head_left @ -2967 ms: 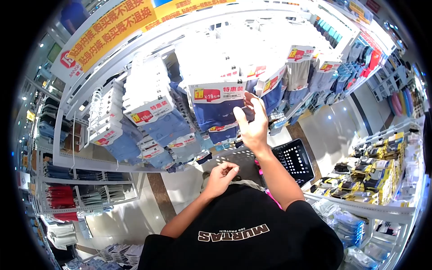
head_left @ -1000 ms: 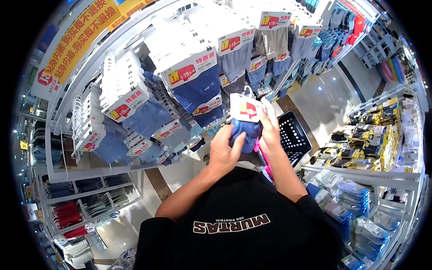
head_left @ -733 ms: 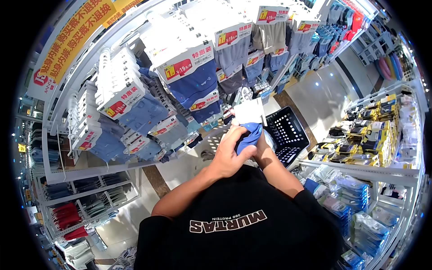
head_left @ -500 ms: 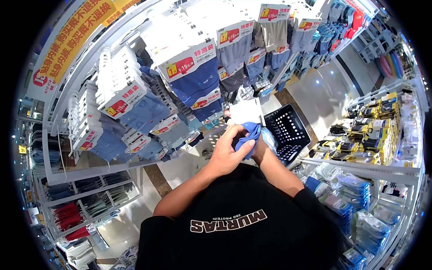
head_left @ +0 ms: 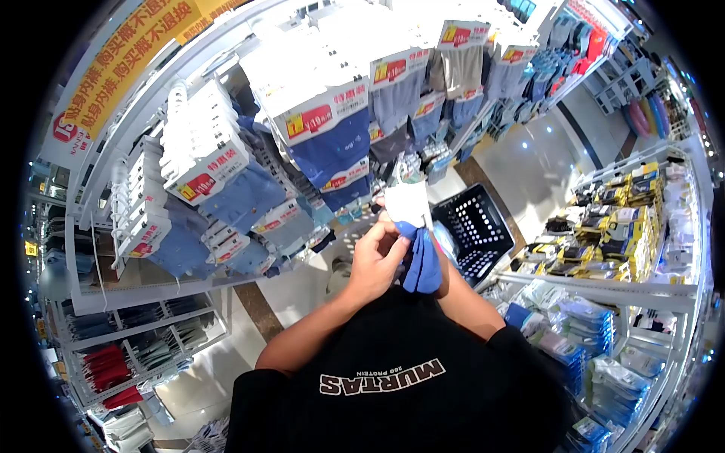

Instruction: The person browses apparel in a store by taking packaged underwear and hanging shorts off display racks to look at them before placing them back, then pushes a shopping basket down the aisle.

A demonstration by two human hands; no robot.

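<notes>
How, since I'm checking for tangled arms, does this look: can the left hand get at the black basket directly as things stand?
Probably not directly: the left hand is pinching the blue garment, and in this view that garment and the right forearm lie between it and the black basket.

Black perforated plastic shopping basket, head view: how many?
1. The black perforated plastic shopping basket sits image-right of the folded blue cloth garment. Its lower-left part is covered; others may be hidden.

On the white rack (head_left: 136,296), carries hanging blue garments (head_left: 328,151); on the right-hand shelf (head_left: 604,284), bears piled yellow-and-black packs (head_left: 634,234)
</notes>
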